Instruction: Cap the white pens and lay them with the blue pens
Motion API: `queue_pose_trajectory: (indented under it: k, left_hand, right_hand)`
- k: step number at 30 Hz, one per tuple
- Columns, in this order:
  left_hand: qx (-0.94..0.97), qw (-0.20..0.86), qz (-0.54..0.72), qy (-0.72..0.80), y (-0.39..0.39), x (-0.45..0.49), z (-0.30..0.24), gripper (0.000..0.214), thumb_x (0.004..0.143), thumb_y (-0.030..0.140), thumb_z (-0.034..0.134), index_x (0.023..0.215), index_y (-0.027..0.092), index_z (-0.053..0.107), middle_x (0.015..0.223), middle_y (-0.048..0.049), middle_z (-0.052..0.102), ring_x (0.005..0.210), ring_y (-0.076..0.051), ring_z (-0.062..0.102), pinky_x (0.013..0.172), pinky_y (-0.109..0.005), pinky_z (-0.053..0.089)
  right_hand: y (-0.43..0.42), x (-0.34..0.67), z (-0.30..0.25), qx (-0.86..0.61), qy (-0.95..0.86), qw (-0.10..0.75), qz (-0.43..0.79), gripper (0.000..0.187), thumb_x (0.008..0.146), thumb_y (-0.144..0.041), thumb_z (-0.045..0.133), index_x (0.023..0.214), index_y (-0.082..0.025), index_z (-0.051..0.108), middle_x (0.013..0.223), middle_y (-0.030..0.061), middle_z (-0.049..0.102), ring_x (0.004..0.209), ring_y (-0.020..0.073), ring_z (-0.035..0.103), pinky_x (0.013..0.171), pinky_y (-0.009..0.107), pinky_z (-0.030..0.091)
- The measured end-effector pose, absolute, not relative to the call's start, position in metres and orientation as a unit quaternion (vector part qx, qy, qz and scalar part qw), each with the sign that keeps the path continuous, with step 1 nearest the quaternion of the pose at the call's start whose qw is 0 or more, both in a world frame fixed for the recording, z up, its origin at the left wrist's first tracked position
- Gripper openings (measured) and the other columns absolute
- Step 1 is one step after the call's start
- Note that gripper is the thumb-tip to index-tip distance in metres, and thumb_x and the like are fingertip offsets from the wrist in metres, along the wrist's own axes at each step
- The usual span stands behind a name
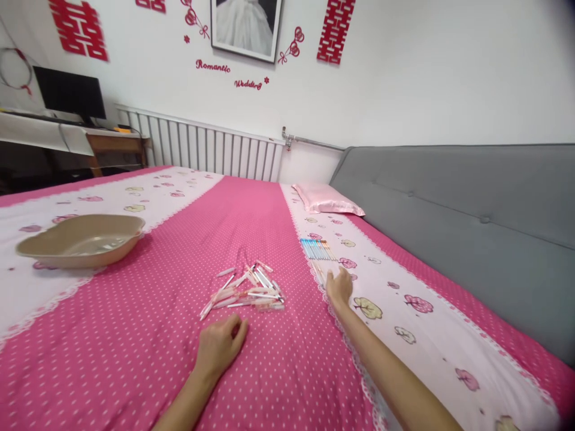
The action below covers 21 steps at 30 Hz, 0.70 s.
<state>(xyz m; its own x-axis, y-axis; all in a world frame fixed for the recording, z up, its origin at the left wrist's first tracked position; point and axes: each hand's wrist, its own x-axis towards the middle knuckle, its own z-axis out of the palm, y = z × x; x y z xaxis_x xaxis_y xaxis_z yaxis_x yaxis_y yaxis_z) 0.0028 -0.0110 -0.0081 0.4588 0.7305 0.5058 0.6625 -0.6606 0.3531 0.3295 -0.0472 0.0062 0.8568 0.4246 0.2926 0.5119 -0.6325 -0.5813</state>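
A loose pile of thin white and pink pens (249, 290) lies on the pink dotted bedspread (135, 335). A neat row of blue and orange pens (318, 248) lies further right on the white patterned strip. My left hand (220, 347) rests on the spread just below the pile, its fingers curled in with nothing visible in them. My right hand (339, 287) reaches forward and lies just below the neat row, its fingers pressed down on the near end of a pen there.
A beige oval basin (81, 239) sits on the bed at the left. A pink pillow (326, 200) lies by the grey padded headboard (458, 221) on the right. A radiator (202, 146) and a desk with a monitor (69, 96) stand behind the bed.
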Motion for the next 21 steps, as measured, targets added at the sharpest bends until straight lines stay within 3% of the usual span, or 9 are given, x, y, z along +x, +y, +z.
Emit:
queue_pose_trajectory:
  k: [6,11,15,18,21]
  left_hand:
    - [0.859,0.082,0.361,0.352,-0.068,0.018,0.023,0.029,0.089,0.034,0.038,0.079,0.02,0.062,0.065,-0.0024,0.065,0.057,-0.015,0.059,0.055,-0.025,0.042]
    - [0.901,0.216,0.337,0.164,-0.166,0.062,0.069,0.028,0.085,0.04,0.047,0.095,0.022,0.066,0.106,-0.0075,0.066,0.099,-0.021,0.059,0.087,-0.035,0.044]
    - [0.945,0.281,0.166,0.035,-0.219,0.085,0.095,0.052,0.09,0.048,0.031,0.077,0.018,0.071,0.067,-0.0052,0.069,0.067,-0.018,0.063,0.071,-0.031,0.047]
    - [0.956,0.259,0.128,-0.059,-0.246,0.086,0.101,0.058,0.08,0.068,0.033,0.086,0.026,0.073,0.069,-0.0039,0.07,0.07,-0.019,0.065,0.072,-0.034,0.048]
    - [0.954,0.255,0.136,-0.074,-0.267,0.08,0.097,0.051,0.081,0.067,0.027,0.1,0.041,0.068,0.081,0.0005,0.072,0.082,-0.014,0.066,0.076,-0.029,0.046]
  right_hand:
    - [-0.074,0.227,-0.018,-0.868,-0.414,0.272,-0.023,0.049,0.086,-0.019,0.039,0.134,-0.009,0.044,0.141,0.0136,0.042,0.131,0.0242,0.035,0.106,0.036,0.027]
    - [-0.091,0.201,-0.029,-0.872,-0.432,0.228,-0.029,0.047,0.09,-0.024,0.031,0.134,-0.012,0.044,0.138,0.0128,0.046,0.13,0.0226,0.036,0.107,0.037,0.022]
    - [-0.096,0.199,-0.023,-0.874,-0.437,0.21,-0.04,0.047,0.091,-0.023,0.028,0.132,-0.008,0.046,0.135,0.0166,0.048,0.127,0.0242,0.04,0.106,0.037,0.022]
    - [-0.097,0.198,-0.022,-0.874,-0.44,0.202,-0.045,0.046,0.091,-0.021,0.029,0.131,-0.007,0.047,0.133,0.018,0.049,0.125,0.0246,0.041,0.105,0.036,0.023]
    - [-0.098,0.197,-0.023,-0.872,-0.444,0.197,-0.052,0.046,0.091,-0.021,0.03,0.131,-0.008,0.047,0.132,0.0172,0.05,0.124,0.0243,0.042,0.105,0.035,0.023]
